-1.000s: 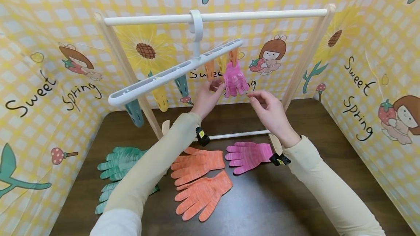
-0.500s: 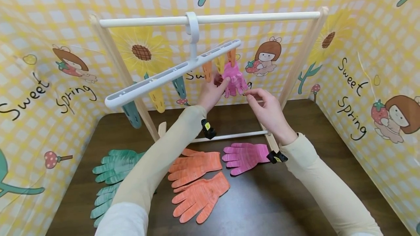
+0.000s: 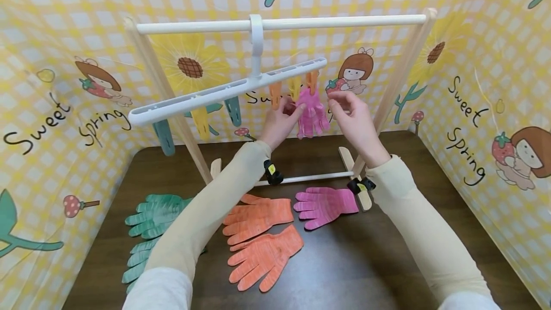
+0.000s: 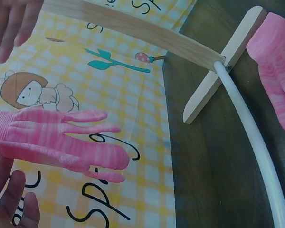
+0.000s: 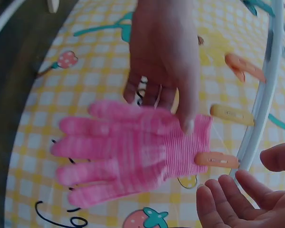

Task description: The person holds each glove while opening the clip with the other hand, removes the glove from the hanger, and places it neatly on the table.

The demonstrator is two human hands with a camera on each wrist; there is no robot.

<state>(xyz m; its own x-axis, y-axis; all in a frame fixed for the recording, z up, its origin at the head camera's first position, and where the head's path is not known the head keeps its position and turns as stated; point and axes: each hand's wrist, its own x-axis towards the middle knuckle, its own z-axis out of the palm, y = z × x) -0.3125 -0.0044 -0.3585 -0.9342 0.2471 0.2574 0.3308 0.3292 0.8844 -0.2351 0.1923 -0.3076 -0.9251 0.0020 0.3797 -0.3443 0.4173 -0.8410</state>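
A pink glove (image 3: 313, 117) hangs fingers-down, its cuff caught in an orange clip (image 5: 216, 159) at the right end of the white hanger (image 3: 224, 91). My left hand (image 3: 281, 122) pinches the cuff's left side, thumb in front and fingers behind, as the right wrist view shows. A yellow clip (image 5: 232, 114) hangs by that corner, apart from the cuff. To the right of the glove, my right hand (image 3: 355, 116) is raised with loosely bent fingers and nothing in them; in the right wrist view its fingertips are close to the orange clip.
The hanger hooks over the white rod (image 3: 344, 23) of a wooden-sided rack. Other clips, such as a teal one (image 3: 163, 137), hang from it. A second pink glove (image 3: 325, 206), two orange gloves (image 3: 267, 255) and green gloves (image 3: 157, 212) lie on the dark table (image 3: 387, 252).
My left hand has come over to the pink glove and taken its cuff. My right hand has risen from the glove's fingertips to clip height. The hanger's right end has swung slightly.
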